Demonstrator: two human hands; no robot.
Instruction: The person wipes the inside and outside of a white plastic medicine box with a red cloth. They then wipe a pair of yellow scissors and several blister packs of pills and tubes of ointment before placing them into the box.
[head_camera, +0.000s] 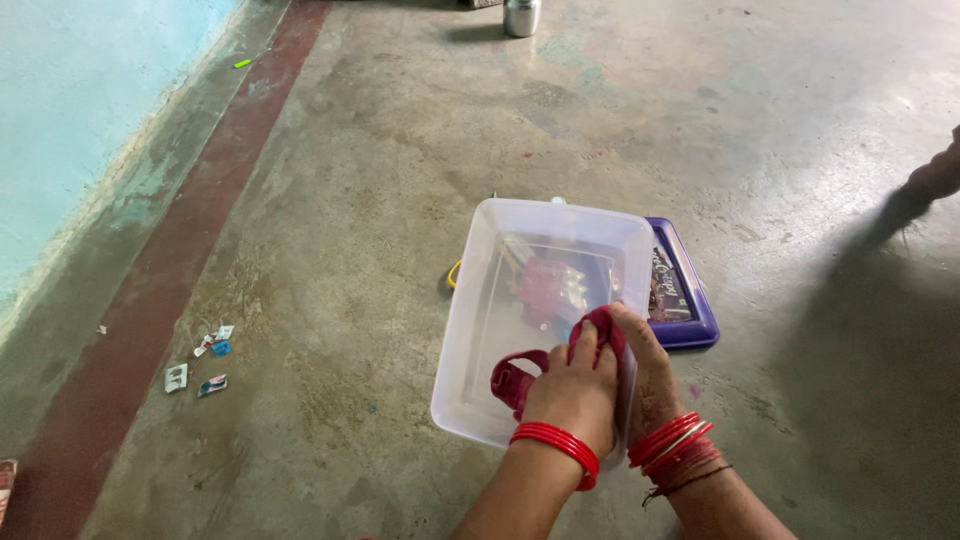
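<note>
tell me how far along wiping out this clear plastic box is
Done: I cannot tell how much of the box is already wiped. In hand: the left hand presses a red cloth inside the clear box, while the right hand grips its near rim. Left: the purple lid lies beside it, off the box.

Left hand (575, 395) presses a red cloth (520, 380) inside a clear plastic box (480, 340) on the concrete floor (350, 250). Right hand (650, 385) grips the box's right wall. Purple lid (690, 300) lies just right of the box. Small wrappers (200, 365) lie left; steel cup (521, 16) far.
</note>
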